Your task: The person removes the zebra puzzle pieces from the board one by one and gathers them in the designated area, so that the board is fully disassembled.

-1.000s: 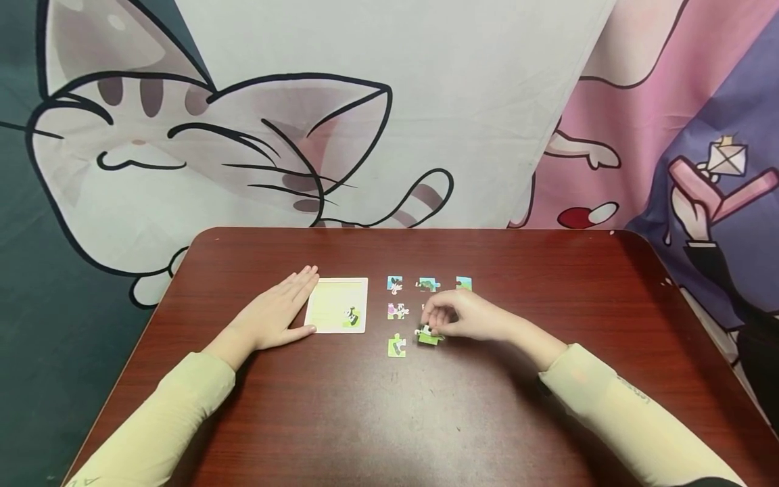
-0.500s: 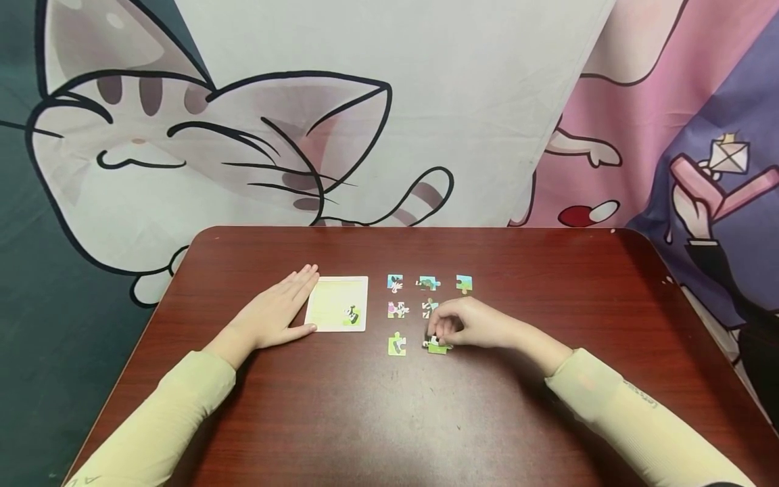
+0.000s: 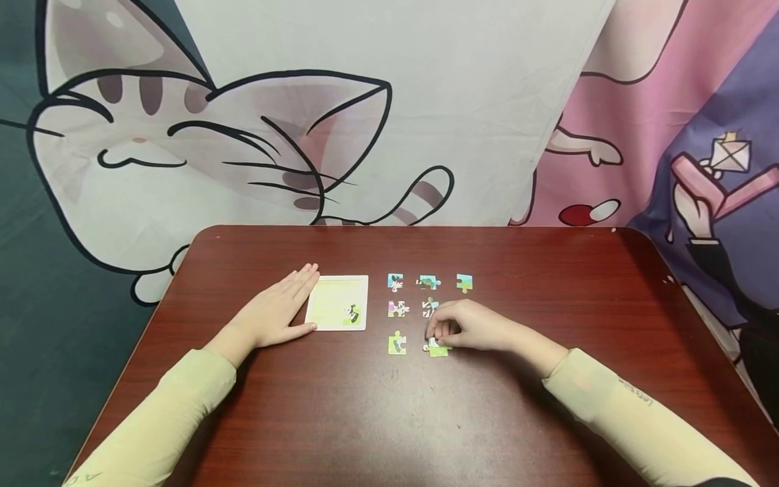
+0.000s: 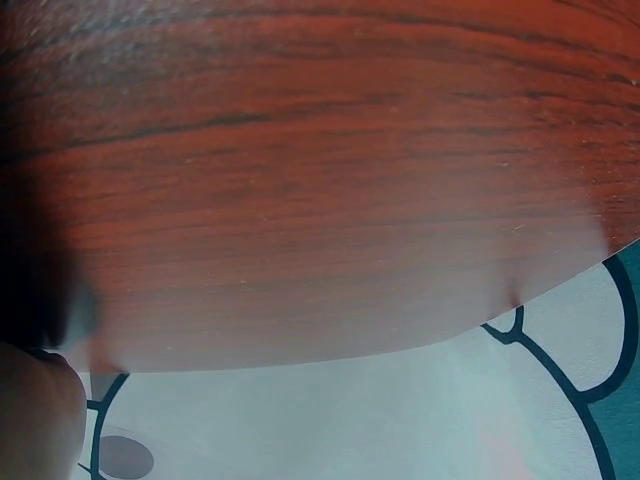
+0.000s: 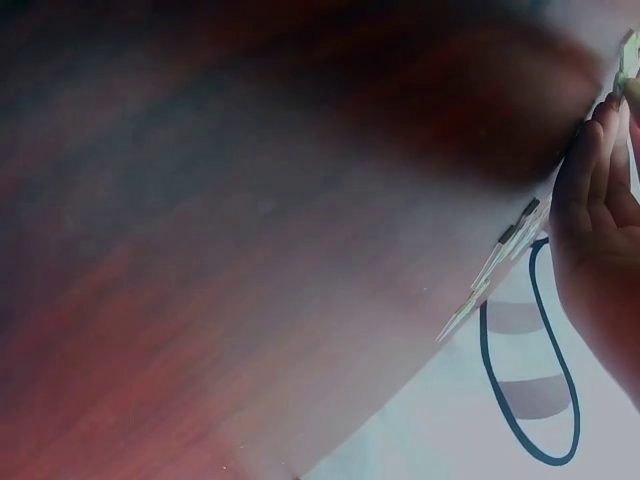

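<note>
My left hand (image 3: 272, 310) lies flat on the table, its thumb tip and fingertips at the left edge of a square puzzle tray (image 3: 331, 297). A panda piece (image 3: 351, 314) sits in the tray's lower right corner. My right hand (image 3: 475, 326) pinches a green and white jigsaw piece (image 3: 438, 351) between thumb and fingers, close over the table and right of another green piece (image 3: 397, 343). Its fingers hide part of the held piece. In the right wrist view, the piece (image 5: 629, 58) shows at the fingertips. The left wrist view catches only a bit of the hand (image 4: 40, 420).
Loose jigsaw pieces lie in rows right of the tray: three at the back, (image 3: 395, 282) leftmost, and a pink and white piece (image 3: 398, 308) beside a panda piece (image 3: 429, 306) in the middle. Behind the table (image 3: 365, 419) hangs a cat-print cloth (image 3: 487, 101).
My right hand has moved slightly right and toward me with the jigsaw piece, lowering it into the front row and uncovering the middle and back pieces. My left hand stays put.
</note>
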`<state>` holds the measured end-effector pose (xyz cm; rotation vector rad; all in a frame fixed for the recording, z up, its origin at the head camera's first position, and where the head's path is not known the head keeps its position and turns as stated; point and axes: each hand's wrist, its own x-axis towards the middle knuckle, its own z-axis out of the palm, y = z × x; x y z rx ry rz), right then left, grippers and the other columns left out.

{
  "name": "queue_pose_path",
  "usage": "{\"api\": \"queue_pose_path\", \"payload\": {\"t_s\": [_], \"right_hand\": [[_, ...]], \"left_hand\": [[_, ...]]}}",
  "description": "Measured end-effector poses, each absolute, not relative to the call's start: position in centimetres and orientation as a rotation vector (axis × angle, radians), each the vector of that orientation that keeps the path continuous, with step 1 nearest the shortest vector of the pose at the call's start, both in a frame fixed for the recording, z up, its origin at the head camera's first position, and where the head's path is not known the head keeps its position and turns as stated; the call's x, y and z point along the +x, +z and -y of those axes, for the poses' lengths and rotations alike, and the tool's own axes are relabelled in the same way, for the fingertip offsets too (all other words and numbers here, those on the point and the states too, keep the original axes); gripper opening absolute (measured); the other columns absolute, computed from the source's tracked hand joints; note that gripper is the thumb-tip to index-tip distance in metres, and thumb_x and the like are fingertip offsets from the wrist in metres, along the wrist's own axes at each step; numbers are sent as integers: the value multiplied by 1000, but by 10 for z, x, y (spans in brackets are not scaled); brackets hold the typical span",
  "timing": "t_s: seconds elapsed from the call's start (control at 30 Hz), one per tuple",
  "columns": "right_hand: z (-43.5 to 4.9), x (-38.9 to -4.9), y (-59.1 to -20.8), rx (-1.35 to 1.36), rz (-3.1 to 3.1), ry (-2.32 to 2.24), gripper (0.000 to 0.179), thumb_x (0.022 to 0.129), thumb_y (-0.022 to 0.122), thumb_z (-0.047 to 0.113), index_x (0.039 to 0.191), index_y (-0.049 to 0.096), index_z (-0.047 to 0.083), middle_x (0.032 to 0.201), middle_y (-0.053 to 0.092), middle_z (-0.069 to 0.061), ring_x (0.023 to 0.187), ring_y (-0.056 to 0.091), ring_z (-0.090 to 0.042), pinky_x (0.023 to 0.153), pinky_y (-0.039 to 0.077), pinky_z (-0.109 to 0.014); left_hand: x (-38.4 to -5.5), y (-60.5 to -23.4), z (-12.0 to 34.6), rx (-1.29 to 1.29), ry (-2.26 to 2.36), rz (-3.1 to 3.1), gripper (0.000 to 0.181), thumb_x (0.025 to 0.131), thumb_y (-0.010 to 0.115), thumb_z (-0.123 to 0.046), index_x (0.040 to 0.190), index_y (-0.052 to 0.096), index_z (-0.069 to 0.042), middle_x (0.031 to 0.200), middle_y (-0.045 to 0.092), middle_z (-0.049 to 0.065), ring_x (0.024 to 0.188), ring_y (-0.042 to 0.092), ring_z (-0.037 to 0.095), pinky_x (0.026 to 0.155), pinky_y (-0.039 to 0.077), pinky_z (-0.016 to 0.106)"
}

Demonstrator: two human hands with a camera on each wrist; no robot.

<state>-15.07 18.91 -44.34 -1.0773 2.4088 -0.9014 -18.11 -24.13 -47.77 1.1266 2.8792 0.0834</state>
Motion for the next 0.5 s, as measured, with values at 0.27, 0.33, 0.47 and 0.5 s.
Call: {"api": "queue_pose_path", "payload": {"t_s": [0.27,0.33,0.47,0.5], "right_hand": [[-186,-149,-444,-1119,-2473,-828,15,90,78,4,100,77,15,87,67,5,79,61,-3,71,57,-20],[-186,-149,-444,-1122,-2482,-815,14,90,79,5,100,77,16,87,66,6,79,60,-4,70,57,-20],[-186,-148,-445,-1124,-2495,-795,12,91,79,8,99,77,16,88,64,6,79,59,-3,70,55,-19],[-186,-148,-445,-1124,-2496,-792,12,91,80,8,99,77,17,88,64,6,79,58,-3,70,55,-18]], "left_hand": [[-180,-476,241,1116,78,-2875,99,100,62,-56,167,22,5,177,18,21,166,19,35,134,25,51],[-180,-475,240,1117,81,-2875,99,100,62,-56,167,22,5,177,18,21,166,20,35,134,25,51],[-180,-474,240,1118,80,-2872,98,100,62,-56,166,22,5,177,18,21,166,20,35,134,26,51],[-180,-474,240,1118,77,-2871,98,100,62,-56,166,22,5,177,18,21,166,20,35,134,26,51]]}}
